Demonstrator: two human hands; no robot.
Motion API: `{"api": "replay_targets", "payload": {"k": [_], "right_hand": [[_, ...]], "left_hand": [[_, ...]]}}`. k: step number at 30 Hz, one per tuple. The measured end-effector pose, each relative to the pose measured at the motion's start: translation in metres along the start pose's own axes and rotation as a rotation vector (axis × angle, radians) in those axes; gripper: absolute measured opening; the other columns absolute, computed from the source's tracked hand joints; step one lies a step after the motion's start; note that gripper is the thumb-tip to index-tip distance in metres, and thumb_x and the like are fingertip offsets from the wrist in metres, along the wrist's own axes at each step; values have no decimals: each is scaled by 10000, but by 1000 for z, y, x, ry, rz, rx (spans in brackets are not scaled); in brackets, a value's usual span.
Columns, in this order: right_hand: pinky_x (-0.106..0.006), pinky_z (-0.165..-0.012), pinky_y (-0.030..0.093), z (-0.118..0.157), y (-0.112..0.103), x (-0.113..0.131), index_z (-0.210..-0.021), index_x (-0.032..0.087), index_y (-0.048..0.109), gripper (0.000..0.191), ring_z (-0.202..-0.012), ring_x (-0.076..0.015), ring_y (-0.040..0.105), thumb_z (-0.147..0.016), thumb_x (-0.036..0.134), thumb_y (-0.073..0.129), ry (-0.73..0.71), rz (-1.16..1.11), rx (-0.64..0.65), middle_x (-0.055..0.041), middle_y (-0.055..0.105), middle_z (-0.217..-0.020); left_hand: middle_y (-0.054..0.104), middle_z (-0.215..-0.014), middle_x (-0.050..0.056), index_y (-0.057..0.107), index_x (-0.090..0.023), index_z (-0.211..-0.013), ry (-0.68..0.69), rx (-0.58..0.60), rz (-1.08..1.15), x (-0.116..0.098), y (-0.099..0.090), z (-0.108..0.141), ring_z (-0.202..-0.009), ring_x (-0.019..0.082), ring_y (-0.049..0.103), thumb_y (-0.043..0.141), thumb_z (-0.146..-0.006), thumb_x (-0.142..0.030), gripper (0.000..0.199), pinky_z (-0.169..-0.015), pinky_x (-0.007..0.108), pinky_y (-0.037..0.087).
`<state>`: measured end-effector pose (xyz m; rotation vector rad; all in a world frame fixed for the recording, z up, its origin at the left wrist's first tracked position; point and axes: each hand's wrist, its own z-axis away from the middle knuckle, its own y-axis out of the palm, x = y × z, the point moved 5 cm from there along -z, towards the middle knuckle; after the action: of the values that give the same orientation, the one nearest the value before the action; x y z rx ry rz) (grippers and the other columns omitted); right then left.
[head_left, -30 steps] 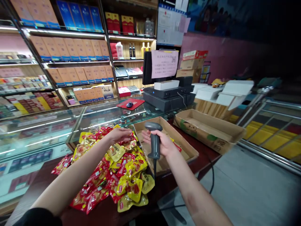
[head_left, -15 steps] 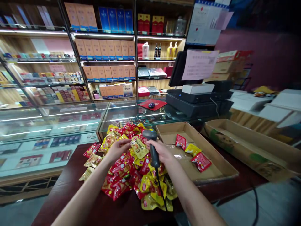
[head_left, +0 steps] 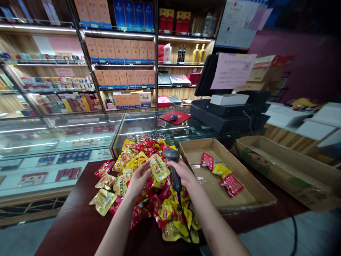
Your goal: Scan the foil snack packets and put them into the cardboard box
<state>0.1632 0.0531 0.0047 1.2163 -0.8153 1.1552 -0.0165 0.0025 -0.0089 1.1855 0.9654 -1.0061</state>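
My left hand (head_left: pixel 138 179) pinches the edge of a yellow snack packet (head_left: pixel 159 168) above a heap of red and yellow snack packets (head_left: pixel 166 209). My right hand (head_left: pixel 181 173) is shut around the grip of a dark grey handheld barcode scanner (head_left: pixel 173 167), whose head is close to that packet. The scanner's black cable (head_left: pixel 184 220) runs down across the heap. To the right, a shallow cardboard tray (head_left: pixel 210 185) holds several loose packets, including a red one (head_left: pixel 207 161).
The heap and tray stand on a dark wood counter (head_left: pixel 71 202), with a glass display case (head_left: pixel 66 137) behind. Beyond them are a point-of-sale terminal (head_left: pixel 229 110), a red mat (head_left: pixel 174 116) with a mouse, and a long cardboard carton (head_left: pixel 282 167) at right.
The view has swung left since the oldest frame, bringing the tray's packets into sight. My left hand has turned more upright and now pinches the yellow packet beside the scanner.
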Motion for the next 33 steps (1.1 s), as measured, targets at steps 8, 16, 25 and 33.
{"api": "replay_targets", "payload": {"k": [8, 16, 25, 33], "right_hand": [[-292, -644, 540, 12, 23, -1, -902, 164, 643, 236, -691, -177, 685, -667, 169, 661, 193, -250, 227, -52, 724, -803], [-257, -623, 520, 4, 34, 1, -795, 171, 635, 212, -661, -148, 659, -606, 205, 725, -20, -141, 84, -17, 708, -776], [-259, -561, 520, -11, 21, 15, -821, 165, 613, 397, -564, -139, 626, -482, 197, 815, -96, -116, -18, 29, 675, -657], [-222, -523, 557, -11, 6, 13, -761, 190, 556, 302, -498, -107, 603, -558, 117, 767, -70, -438, -216, 48, 635, -585]], "left_hand": [[635, -1176, 91, 602, -186, -1146, -24, -9, -47, -11, 16, 3, -1066, 224, 606, 691, -751, -349, 437, -834, 285, 529], [710, -919, 62, 590, -168, -1013, -74, -31, 101, -7, 6, -18, -803, 212, 688, 738, -689, -258, 367, -684, 293, 560], [720, -872, 89, 636, -128, -1046, -237, 189, 88, -27, 17, -32, -703, 211, 695, 739, -690, -178, 374, -647, 298, 570], [692, -1000, 138, 616, -79, -1026, -345, 239, 242, -34, 16, -55, -879, 200, 682, 686, -767, -210, 299, -824, 298, 552]]}}
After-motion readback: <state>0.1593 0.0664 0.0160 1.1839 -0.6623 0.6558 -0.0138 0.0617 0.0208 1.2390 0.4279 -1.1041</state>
